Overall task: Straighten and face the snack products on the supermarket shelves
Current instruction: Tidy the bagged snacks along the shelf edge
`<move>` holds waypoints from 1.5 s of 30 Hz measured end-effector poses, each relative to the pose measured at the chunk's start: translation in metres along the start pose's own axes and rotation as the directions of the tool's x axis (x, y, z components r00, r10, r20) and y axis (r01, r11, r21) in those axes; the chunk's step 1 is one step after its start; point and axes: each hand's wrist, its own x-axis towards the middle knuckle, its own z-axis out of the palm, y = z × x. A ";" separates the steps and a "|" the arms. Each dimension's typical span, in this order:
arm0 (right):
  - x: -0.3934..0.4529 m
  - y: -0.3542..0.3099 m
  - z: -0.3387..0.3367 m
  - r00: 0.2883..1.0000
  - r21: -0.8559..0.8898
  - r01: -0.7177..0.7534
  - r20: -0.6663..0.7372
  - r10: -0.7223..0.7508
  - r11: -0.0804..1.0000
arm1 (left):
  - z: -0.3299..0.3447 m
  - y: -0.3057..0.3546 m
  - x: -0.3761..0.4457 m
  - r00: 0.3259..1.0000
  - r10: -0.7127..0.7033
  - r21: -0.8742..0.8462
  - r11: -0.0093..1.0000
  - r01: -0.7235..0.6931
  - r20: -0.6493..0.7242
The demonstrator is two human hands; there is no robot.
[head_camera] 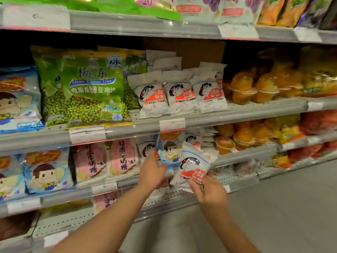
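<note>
My right hand (209,190) grips the bottom of a white White Rabbit candy bag (191,167), held tilted in front of the lower shelf (242,181). My left hand (152,172) holds a blue cartoon-child snack bag (169,152) by its left edge, just behind the white bag. Three more White Rabbit bags (179,94) stand upright in a row on the middle shelf (255,106). Other White Rabbit bags (193,139) sit at the back of the lower shelf.
Green mung-bean jelly bags (82,86) and blue cartoon bags (18,103) fill the middle shelf's left. Pink bags (107,159) and more blue cartoon bags (47,170) stand on the lower shelf. Orange jelly cups (255,86) lie to the right. Grey floor (291,207) lies below right.
</note>
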 end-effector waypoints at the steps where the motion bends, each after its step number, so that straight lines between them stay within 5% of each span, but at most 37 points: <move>1: -0.003 0.005 -0.008 1.000 0.002 -0.023 0.011 0.023 1.000 | 0.006 0.003 0.009 0.998 -0.061 -0.001 0.998 0.061 -0.005; 6: -0.018 0.019 -0.045 0.998 -0.024 -0.066 0.009 0.066 0.998 | 0.026 0.009 0.031 0.976 -0.219 0.075 0.973 0.217 0.012; 10: 0.005 0.028 -0.057 0.989 -0.093 -0.085 0.111 0.095 0.992 | 0.021 0.011 0.040 0.983 -0.182 0.105 0.977 0.184 -0.026; 15: 0.042 0.053 -0.047 0.987 -0.076 -0.059 0.143 0.069 0.995 | 0.008 0.017 0.032 0.958 0.094 -0.216 0.964 -0.156 -0.272; 21: 0.054 0.077 -0.040 0.971 -0.043 0.022 0.237 -0.012 0.999 | 0.028 -0.007 0.023 0.915 -0.022 -0.485 0.853 -0.192 -0.402; 29: 0.111 0.063 0.057 0.988 0.126 0.121 0.082 -0.132 0.985 | -0.006 -0.060 0.012 0.875 0.099 -0.466 0.815 -0.344 -0.473; 34: 0.117 0.039 0.104 0.994 0.169 0.104 -0.005 -0.105 0.980 | -0.051 -0.090 -0.009 0.902 0.093 -0.448 0.844 -0.296 -0.421; 39: 0.107 0.026 0.096 0.994 -0.078 0.073 0.090 -0.066 0.994 | -0.055 -0.102 -0.010 0.891 -0.026 -0.613 0.735 -0.290 -0.453; 42: 0.097 0.018 0.071 0.995 0.041 -0.097 0.035 0.095 0.994 | -0.039 -0.098 -0.008 0.875 -0.044 -0.644 0.695 -0.321 -0.483; 45: 0.088 0.014 0.051 0.990 -0.031 0.086 -0.110 -0.089 0.996 | -0.030 -0.095 -0.010 0.870 -0.033 -0.638 0.694 -0.335 -0.493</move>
